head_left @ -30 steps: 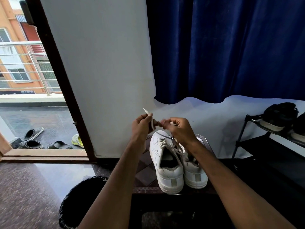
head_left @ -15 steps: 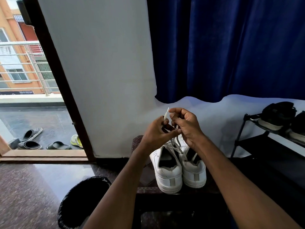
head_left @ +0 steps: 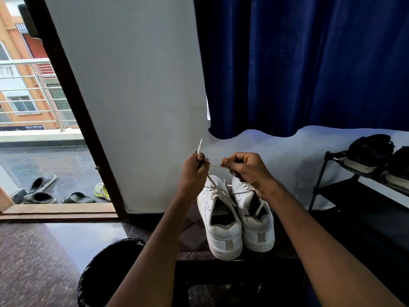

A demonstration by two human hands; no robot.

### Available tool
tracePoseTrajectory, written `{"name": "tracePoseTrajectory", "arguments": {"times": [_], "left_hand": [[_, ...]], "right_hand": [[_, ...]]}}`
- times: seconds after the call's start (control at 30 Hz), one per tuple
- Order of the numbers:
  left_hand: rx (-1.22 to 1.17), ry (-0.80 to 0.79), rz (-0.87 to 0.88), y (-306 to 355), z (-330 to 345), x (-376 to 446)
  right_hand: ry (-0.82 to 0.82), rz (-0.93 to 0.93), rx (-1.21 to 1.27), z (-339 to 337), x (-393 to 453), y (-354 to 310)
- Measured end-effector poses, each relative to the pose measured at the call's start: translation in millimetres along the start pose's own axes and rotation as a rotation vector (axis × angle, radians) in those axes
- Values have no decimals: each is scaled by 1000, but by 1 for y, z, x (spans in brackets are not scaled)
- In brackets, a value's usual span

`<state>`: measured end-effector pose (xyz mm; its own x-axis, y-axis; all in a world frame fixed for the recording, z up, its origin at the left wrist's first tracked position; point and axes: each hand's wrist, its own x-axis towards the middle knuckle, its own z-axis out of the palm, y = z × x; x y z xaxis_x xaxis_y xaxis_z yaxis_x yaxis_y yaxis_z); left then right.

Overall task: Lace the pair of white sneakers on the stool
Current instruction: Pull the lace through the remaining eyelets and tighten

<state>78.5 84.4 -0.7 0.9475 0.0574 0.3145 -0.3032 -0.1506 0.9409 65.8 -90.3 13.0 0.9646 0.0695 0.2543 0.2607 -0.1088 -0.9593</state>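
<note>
— On the stool, near its front edge: two white sneakers, heels toward the camera, sides touching, the left heel just over the rim. Any room around them?

— Bare dark checkered top to the left of the pair; white wall close behind. Black-lined bin down at the left, black metal shoe rack at the right with dark shoes on top. Open doorway far left, slippers on the balcony floor beyond.

— Materials?

— Smooth white uppers, thick rubber soles, grey heel tabs. Flat white lace, threaded through the front eyelets of the left sneaker only partway; right sneaker likewise laced at the front, loose strands hanging into the opening. Deep blue curtain in heavy folds above. Polished speckled stone floor.

— And the hands?

— Both raised above the toes, forearms reaching in from below. Left hand curled round one lace end, stiff tip poking up past the fist. Right hand pinching the other stretch between thumb and fingers, lace drawn taut across the gap and down to the left sneaker.
</note>
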Motion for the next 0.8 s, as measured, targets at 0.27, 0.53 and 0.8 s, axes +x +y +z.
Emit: {"name": "tracePoseTrajectory", "arguments": {"times": [0.27, 0.53, 0.8], "left_hand": [[-94, -96, -164, 7, -4, 0], [200, -97, -1, -10, 0, -3], [-100, -179, -12, -2, 12, -4]], "right_hand": [[-30, 29, -165, -10, 0, 2], [22, -52, 129, -10, 5, -5], [-93, -73, -50, 5, 0, 1]]}}
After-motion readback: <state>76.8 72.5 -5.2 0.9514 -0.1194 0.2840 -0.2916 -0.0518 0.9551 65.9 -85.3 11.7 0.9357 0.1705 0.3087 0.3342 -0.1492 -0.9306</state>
